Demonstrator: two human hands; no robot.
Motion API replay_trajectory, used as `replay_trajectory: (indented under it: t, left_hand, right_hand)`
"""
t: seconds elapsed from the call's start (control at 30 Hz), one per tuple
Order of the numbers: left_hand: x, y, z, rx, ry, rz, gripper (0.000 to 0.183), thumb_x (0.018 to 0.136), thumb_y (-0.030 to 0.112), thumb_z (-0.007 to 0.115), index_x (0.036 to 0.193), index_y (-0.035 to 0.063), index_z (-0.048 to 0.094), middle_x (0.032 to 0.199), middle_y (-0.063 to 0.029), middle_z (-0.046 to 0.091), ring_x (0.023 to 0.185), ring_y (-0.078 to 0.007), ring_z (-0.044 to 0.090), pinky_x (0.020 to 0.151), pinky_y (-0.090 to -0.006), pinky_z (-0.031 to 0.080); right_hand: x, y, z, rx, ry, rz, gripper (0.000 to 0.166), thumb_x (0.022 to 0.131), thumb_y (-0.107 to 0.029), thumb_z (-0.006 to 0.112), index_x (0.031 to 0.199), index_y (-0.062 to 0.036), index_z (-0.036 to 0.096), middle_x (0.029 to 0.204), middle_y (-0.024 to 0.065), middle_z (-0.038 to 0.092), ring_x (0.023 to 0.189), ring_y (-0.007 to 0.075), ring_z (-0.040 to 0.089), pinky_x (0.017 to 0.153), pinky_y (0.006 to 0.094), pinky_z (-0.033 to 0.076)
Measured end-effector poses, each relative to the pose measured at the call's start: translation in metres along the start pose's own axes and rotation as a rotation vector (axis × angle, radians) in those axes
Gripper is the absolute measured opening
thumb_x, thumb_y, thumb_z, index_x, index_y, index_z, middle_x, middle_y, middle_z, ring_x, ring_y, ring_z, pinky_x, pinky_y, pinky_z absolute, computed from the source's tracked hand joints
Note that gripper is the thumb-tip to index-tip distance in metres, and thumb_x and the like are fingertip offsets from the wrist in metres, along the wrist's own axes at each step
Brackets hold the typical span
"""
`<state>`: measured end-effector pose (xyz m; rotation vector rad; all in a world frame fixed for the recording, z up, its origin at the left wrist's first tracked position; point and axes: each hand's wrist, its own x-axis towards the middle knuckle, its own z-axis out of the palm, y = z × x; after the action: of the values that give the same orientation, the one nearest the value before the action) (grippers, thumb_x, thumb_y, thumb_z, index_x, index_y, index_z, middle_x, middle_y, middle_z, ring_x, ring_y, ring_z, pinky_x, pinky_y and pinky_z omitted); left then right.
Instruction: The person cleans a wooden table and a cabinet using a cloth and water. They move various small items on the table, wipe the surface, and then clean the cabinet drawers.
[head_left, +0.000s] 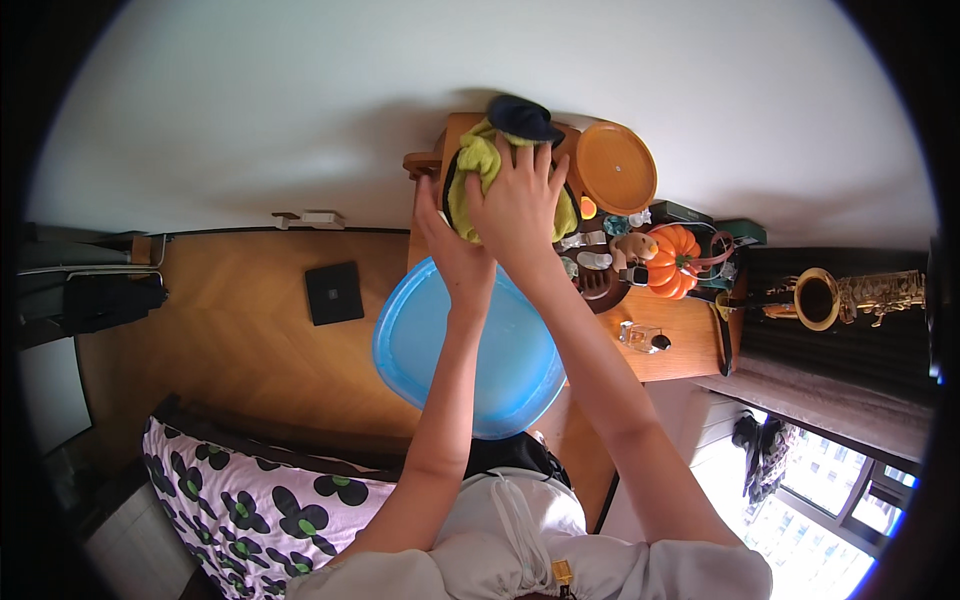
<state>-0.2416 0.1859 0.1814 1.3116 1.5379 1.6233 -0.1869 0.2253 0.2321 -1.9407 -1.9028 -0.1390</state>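
Note:
A yellow-green cloth (481, 156) with dark edging lies bunched on a wooden surface against the wall. My right hand (521, 202) rests on top of it, fingers spread and pointing away from me. A dark navy fabric piece (519, 118) sits just beyond my fingertips; whether it is part of the cloth is unclear. My left hand (454, 247) is at the cloth's near left side, its fingers extended along the edge of the wood. Its palm side is hidden, so any hold there cannot be seen. Below both wrists is a blue plastic basin (510, 360), partly covered by my forearms.
Right of the cloth, a round wooden tray (616, 169) leans on the wall. An orange pumpkin ornament (673, 259), small items and a glass bottle (641, 337) crowd the wooden tabletop (690, 352). A saxophone (817, 298) stands far right. A black square object (334, 292) lies on the floor.

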Motion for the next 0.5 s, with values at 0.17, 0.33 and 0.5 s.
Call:
replay_trajectory:
  t: [0.17, 0.33, 0.5]
  left_hand:
    - [0.008, -0.025, -0.007, -0.130, -0.174, -0.209, 0.070, 0.078, 0.013, 0.078, 0.138, 0.0000, 0.045, 0.130, -0.0164, 0.055, 0.125, -0.0310, 0.052, 0.105, -0.0387, 0.039]
    - [0.016, -0.032, -0.012, -0.178, -0.144, -0.155, 0.065, 0.078, 0.008, 0.077, 0.136, 0.0013, 0.049, 0.131, -0.0145, 0.057, 0.124, -0.0289, 0.054, 0.104, -0.0368, 0.041]
    - [0.018, -0.029, -0.009, -0.061, -0.122, -0.137, 0.070, 0.073, 0.006, 0.081, 0.136, 0.0026, 0.051, 0.132, -0.0130, 0.058, 0.124, -0.0281, 0.054, 0.103, -0.0364, 0.042]
  right_hand:
    - [0.009, -0.006, 0.008, 0.086, 0.031, -0.161, 0.053, 0.075, -0.026, 0.071, 0.121, -0.0015, 0.060, 0.114, 0.0208, 0.055, 0.121, 0.0406, 0.047, 0.113, 0.0498, 0.032]
    - [-0.015, 0.008, -0.023, 0.140, -0.063, -0.220, 0.052, 0.072, -0.019, 0.074, 0.119, -0.0033, 0.060, 0.121, 0.0180, 0.056, 0.118, 0.0360, 0.052, 0.111, 0.0460, 0.036]
    - [-0.018, 0.018, -0.018, 0.017, 0.009, 0.041, 0.056, 0.077, -0.016, 0.069, 0.128, 0.0006, 0.054, 0.121, 0.0196, 0.055, 0.118, 0.0394, 0.050, 0.110, 0.0491, 0.036]
